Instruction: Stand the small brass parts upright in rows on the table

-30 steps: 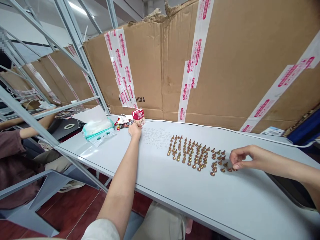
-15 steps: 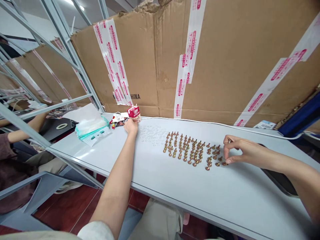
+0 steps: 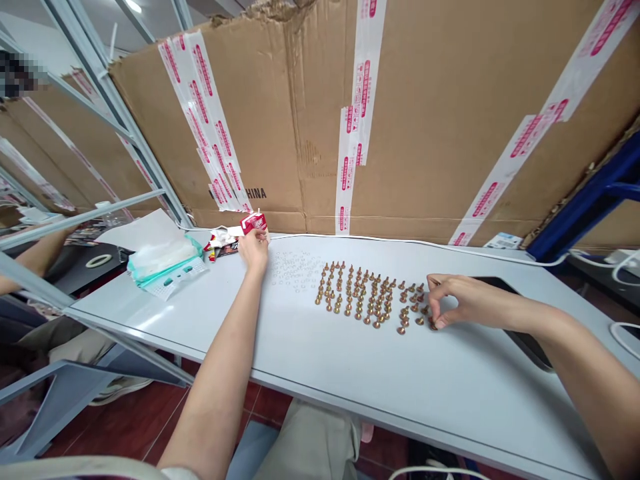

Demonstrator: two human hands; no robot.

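My left hand is at the far left part of the table, its fingers closed around a small red-and-white drink carton. Beside it lies a patch of tiny clear pieces, too small to name. Several brass-coloured screws stand in rows on their wide heads, thin ends up. My right hand is at the right end of these rows. Its thumb and index finger pinch a screw at table level, partly hidden by the fingertips.
A dark phone-like slab lies under my right forearm. Crumpled wrappers and a white-and-teal plastic packet lie at the left. A cardboard wall and a white cable run along the back. Another person's arm shows beyond the frame.
The view has turned slightly right, so everything sits further left. My left fingers have come up over the carton's front. My right thumb and finger have closed in on the end screw.
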